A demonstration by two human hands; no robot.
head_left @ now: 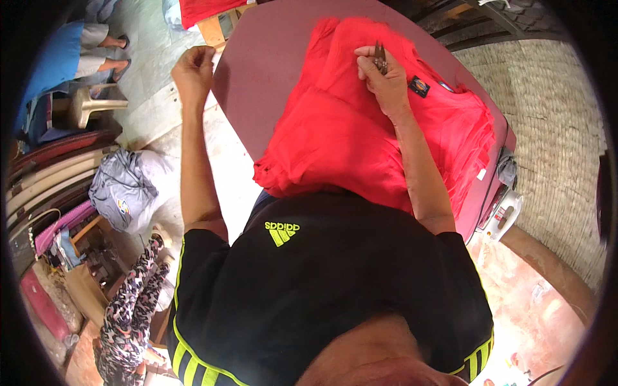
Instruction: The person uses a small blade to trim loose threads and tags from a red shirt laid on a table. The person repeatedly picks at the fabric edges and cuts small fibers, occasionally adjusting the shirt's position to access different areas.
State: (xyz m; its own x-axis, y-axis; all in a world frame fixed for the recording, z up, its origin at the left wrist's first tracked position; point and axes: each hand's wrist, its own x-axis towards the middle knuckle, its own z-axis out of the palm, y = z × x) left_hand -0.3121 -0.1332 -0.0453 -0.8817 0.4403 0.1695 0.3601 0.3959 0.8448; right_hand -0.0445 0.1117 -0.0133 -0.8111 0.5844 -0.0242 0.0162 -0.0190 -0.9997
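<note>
Red garments lie spread in a loose pile on the dark maroon table. Within the pile a neck opening with a black label faces up. My right hand is closed around a small pair of dark metal thread snips, its two pointed blades directed away from me. That hand is over the red cloth, left of the label. Off the table's left edge, my left hand is raised with the fingers pinched together. Anything between those fingertips is too small to make out.
A white iron-like appliance stands by the table's right corner. To the left are a grey cloth bundle, a beige plastic chair and stacked boards. Two other people are partly visible at the left. Woven matting covers the right side.
</note>
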